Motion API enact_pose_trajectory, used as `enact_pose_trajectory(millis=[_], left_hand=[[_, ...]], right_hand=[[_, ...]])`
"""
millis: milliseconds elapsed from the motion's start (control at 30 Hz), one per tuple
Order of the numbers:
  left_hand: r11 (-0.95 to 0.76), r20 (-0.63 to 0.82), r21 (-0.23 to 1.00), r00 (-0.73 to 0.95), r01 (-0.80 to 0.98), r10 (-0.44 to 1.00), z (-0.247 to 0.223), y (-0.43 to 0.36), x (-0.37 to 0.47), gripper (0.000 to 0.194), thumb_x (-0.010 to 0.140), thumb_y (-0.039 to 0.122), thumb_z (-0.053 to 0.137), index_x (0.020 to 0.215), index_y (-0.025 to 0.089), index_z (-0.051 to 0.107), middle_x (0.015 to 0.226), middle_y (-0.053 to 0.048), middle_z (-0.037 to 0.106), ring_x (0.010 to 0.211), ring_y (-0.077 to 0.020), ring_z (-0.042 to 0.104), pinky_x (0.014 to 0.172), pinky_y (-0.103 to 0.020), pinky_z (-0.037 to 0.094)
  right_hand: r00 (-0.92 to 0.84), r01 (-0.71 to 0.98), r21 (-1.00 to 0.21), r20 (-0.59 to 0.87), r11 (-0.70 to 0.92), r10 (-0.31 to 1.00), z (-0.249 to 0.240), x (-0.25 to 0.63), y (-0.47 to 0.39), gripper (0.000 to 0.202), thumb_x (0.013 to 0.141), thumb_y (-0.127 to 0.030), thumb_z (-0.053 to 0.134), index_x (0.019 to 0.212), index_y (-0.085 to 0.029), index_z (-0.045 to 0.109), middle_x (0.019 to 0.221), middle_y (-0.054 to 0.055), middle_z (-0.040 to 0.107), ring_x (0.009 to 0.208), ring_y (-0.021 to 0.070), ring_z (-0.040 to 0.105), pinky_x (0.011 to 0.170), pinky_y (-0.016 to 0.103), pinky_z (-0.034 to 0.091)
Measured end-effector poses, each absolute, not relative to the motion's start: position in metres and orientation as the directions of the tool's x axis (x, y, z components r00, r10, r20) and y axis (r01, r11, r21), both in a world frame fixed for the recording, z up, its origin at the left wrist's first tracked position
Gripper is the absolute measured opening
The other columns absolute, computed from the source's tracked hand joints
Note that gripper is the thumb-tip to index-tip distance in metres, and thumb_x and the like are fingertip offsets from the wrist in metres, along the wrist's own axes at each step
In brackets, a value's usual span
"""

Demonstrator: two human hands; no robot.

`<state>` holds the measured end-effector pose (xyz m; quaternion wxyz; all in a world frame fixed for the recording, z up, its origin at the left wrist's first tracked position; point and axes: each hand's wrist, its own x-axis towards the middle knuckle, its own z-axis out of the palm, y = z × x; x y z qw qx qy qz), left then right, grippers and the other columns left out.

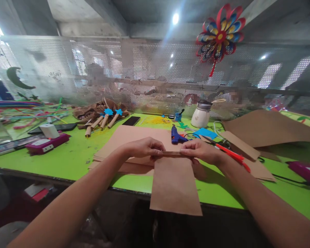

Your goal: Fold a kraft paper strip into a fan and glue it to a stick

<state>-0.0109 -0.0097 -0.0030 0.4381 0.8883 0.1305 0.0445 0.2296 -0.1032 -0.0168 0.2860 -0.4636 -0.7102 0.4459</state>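
A strip of brown paper (175, 186) hangs down over the table's front edge, its upper end folded or rolled into a narrow band. My left hand (148, 148) pinches the left end of that band between thumb and fingers. At the band's right end, my right hand (198, 150) grips it the same way. Behind my hands lies a stack of larger brown sheets (129, 136). A blue glue gun (177, 135) rests at the stack's right side, just beyond my right hand.
Red-handled scissors (235, 156) and brown paper pieces (241, 144) lie right of my right hand. Farther back stand a white jug (201, 115) and rolled paper crafts (105, 115). A purple power socket (48, 143) sits on the green table (74, 162) at left.
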Motion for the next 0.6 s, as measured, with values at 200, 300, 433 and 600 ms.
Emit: enact_pose_trajectory(millis=[200, 300, 433, 600], left_hand=[[-0.351, 0.014, 0.932, 0.961, 0.087, 0.274, 0.001, -0.012, -0.014, 0.023, 0.079, 0.034, 0.059, 0.081, 0.011, 0.059, 0.06, 0.002, 0.053, 0.054, -0.0068, 0.049, 0.055, -0.02, 0.039], [-0.15, 0.035, 0.989, 0.97, 0.001, 0.241, -0.002, -0.02, -0.012, 0.021, 0.077, 0.033, 0.062, 0.083, 0.013, 0.059, 0.06, 0.003, 0.054, 0.053, -0.0072, 0.051, 0.055, -0.021, 0.04], [0.083, -0.064, 0.995, 0.994, 0.056, 0.093, -0.012, -0.034, -0.006, 0.023, 0.072, 0.034, 0.068, 0.081, 0.014, 0.058, 0.056, 0.003, 0.055, 0.047, -0.008, 0.051, 0.049, -0.022, 0.04], [0.284, -0.112, 0.956, 0.989, 0.08, 0.1, -0.023, -0.045, -0.001, 0.023, 0.065, 0.029, 0.074, 0.076, 0.013, 0.061, 0.056, 0.003, 0.054, 0.049, -0.008, 0.051, 0.049, -0.021, 0.041]], right_hand=[[-0.293, 0.136, -0.974, 0.137, 0.183, 0.946, -0.022, 0.23, -0.101, 0.035, 0.083, -0.045, 0.05, 0.087, -0.013, 0.063, 0.078, 0.005, 0.063, 0.068, 0.0129, 0.059, 0.065, 0.027, 0.047], [-0.291, 0.107, -0.965, 0.202, 0.241, 0.935, -0.015, 0.22, -0.108, 0.042, 0.074, -0.04, 0.064, 0.11, -0.02, 0.059, 0.099, 0.006, 0.063, 0.085, 0.017, 0.059, 0.075, 0.03, 0.048], [-0.552, 0.203, -0.913, 0.191, 0.353, 0.812, 0.002, 0.199, -0.125, 0.053, 0.067, -0.044, 0.07, 0.114, -0.021, 0.06, 0.1, 0.007, 0.061, 0.092, 0.0208, 0.057, 0.081, 0.033, 0.046], [-0.549, 0.036, -0.936, 0.273, 0.349, 0.79, -0.002, 0.187, -0.132, 0.023, 0.073, -0.036, 0.067, 0.09, -0.021, 0.071, 0.082, 0.004, 0.058, 0.079, 0.0163, 0.058, 0.072, 0.03, 0.048]])
